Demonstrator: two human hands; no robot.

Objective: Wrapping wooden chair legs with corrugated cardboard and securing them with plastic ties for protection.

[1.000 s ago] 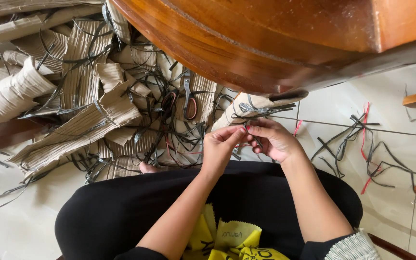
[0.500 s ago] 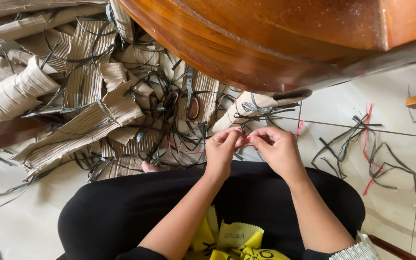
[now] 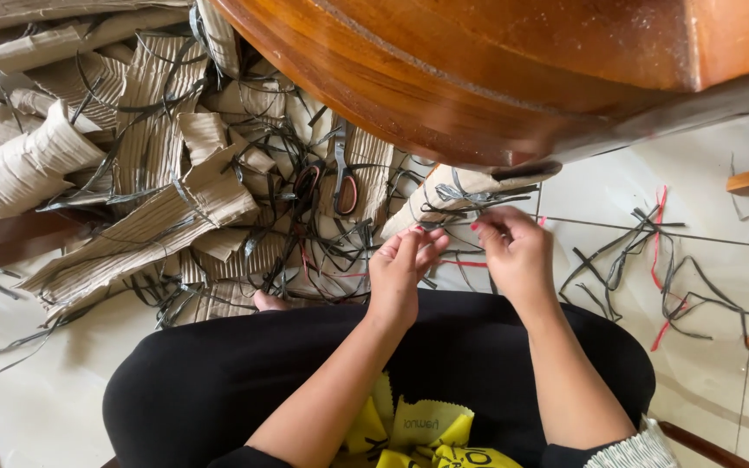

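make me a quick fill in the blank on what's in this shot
1. The left hand and right hand pinch a thin ____ strip between them.
2. The scissors lie on the heap of corrugated ____.
3. The floor is laid with pale ____.

Missing words: dark; cardboard; tiles

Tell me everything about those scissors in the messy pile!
The scissors lie flat on the heap of corrugated cardboard and dark strips, ahead of the left hand. The grey metal blades look closed and point away from the person, toward the wooden furniture. The loop handles look reddish-orange with dark edges. Thin strips cross them. Neither hand touches them.
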